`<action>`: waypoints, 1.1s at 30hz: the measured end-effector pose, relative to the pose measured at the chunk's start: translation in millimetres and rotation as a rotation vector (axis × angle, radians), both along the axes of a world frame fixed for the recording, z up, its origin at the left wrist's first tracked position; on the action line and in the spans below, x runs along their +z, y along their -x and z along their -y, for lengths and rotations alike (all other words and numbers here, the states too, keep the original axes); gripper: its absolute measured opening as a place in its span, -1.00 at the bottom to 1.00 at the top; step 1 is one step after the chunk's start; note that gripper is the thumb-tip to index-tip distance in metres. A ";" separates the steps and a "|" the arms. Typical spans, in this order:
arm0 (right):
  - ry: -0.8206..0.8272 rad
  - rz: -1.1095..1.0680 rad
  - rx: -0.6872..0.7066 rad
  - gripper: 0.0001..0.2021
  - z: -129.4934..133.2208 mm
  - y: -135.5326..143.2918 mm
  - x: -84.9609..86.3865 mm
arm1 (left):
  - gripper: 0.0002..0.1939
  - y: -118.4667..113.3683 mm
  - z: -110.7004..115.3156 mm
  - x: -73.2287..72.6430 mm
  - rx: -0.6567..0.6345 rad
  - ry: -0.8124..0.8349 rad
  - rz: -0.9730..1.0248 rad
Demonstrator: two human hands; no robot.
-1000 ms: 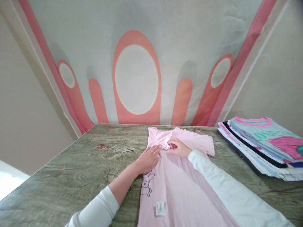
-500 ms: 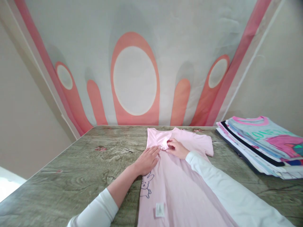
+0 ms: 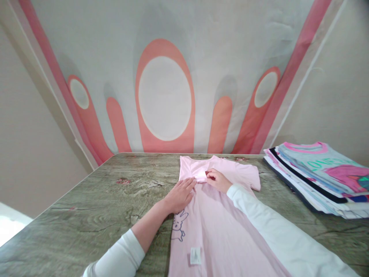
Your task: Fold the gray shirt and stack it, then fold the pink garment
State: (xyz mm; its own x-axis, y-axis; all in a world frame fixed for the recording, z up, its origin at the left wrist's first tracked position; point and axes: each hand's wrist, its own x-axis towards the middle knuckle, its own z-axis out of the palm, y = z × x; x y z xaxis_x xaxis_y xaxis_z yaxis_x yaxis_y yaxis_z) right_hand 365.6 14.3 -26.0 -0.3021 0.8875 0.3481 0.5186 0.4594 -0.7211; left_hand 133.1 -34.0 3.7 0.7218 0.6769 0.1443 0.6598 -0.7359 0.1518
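A pink short-sleeved shirt (image 3: 221, 227) lies lengthwise on the table, one side folded inward and its neckline at the far end. On its left part show a rabbit print (image 3: 178, 227) and a white care label (image 3: 195, 256). My left hand (image 3: 181, 195) rests flat on the folded edge, fingers stretched out, below the collar. Just right of it, my right hand (image 3: 219, 182) pinches a small bit of the folded-over pink cloth between thumb and fingers. The other sleeve (image 3: 250, 176) spreads out to the right.
A stack of folded shirts (image 3: 305, 188) stands at the right, topped by a grey one with a pink collar (image 3: 323, 147). The wood-patterned table (image 3: 115, 207) ends at a wall with a pink and white printed panel (image 3: 165, 150).
My right hand has shifted slightly right, drawing the bunched cloth below the collar flatter. My left hand stays in place on the shirt.
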 end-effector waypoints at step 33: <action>0.030 0.125 -0.462 -0.91 -107.5 -5.6 -7.7 | -0.55 -2.6 3.6 2.5 0.013 0.019 0.068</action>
State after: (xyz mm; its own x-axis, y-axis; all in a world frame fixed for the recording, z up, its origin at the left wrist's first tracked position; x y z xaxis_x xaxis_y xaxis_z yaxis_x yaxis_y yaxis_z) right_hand 371.2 121.7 -33.8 0.0883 0.9477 0.3066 0.7471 0.1405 -0.6497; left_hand 135.7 -37.6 6.2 0.7017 0.6895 0.1796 0.6573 -0.7237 0.2103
